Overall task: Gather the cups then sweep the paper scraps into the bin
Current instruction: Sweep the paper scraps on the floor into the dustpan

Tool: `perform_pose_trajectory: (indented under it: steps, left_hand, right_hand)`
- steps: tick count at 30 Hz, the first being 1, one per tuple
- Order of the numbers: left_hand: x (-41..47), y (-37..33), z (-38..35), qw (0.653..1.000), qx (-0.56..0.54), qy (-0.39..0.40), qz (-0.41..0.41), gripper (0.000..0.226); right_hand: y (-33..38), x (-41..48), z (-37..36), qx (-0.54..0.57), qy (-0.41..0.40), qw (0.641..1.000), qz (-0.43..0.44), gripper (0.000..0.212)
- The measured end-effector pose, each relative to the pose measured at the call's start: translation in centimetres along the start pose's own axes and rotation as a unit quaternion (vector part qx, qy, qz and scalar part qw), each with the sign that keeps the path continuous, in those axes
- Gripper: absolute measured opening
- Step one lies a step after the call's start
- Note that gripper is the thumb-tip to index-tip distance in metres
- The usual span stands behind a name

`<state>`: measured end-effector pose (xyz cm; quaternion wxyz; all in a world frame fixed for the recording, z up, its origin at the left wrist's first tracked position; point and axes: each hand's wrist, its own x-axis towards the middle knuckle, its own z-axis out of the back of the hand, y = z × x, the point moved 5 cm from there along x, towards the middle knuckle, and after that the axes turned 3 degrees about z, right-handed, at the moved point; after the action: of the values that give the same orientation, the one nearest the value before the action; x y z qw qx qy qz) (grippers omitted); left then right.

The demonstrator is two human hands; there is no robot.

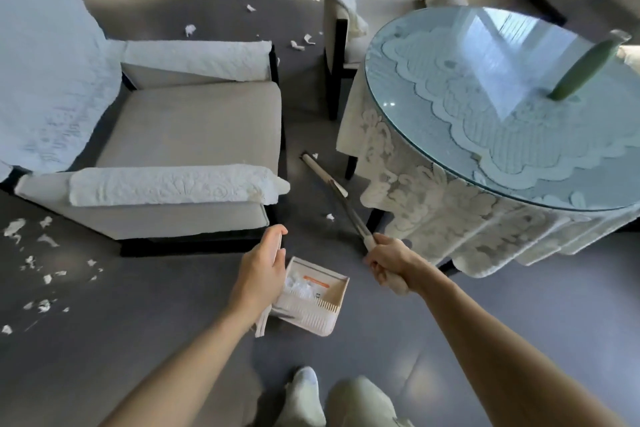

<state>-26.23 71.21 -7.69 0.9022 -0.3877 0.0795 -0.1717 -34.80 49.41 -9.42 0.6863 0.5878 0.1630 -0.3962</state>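
Right grip [391,264] is wrapped round the broom [341,196] handle, and left grip [263,267] is holding the dustpan [311,302] handle. The nearest paper scrap [329,217] sits on the floor between the armchair [187,136] and the bench [415,115]. I'd set the pan flat, then use short strokes in.

Just right of the fingers of the left hand [263,264] is the dustpan [311,302], with scraps [299,283] inside it. Straight ahead of those fingers stands the armchair [187,136]; well to their left, loose paper scraps [31,267] lie on the floor. From the fingers of the right hand [391,264] the broom [332,184] runs forward and left, its head between armchair and table [485,63]. The table stands ahead and right of those fingers.
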Motion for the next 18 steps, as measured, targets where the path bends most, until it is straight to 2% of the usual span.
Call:
perform_pose_trajectory:
  steps: [5,9,15,18]
  left_hand:
    - [6.6,-1.1,-1.5,0.999,-0.001,0.029,0.014,0.031]
    - [11.4,-1.6,-3.1,0.998,-0.008,0.026,0.050,0.030]
    - [15.6,-2.1,-4.9,0.995,0.004,0.046,0.085,0.031]
    - [16.7,-2.4,-5.3,0.996,0.013,0.043,0.076,0.029]
  right_hand:
    - [4.6,7.9,1.9,-0.048,0.023,0.999,0.004,0.021]
    - [8.3,15.5,2.9,-0.078,0.021,0.997,0.005,0.016]
    - [13.2,24.1,2.6,-0.094,0.017,0.995,-0.008,0.011]
    - [15.6,27.7,2.4,-0.155,0.024,0.988,-0.005,0.011]
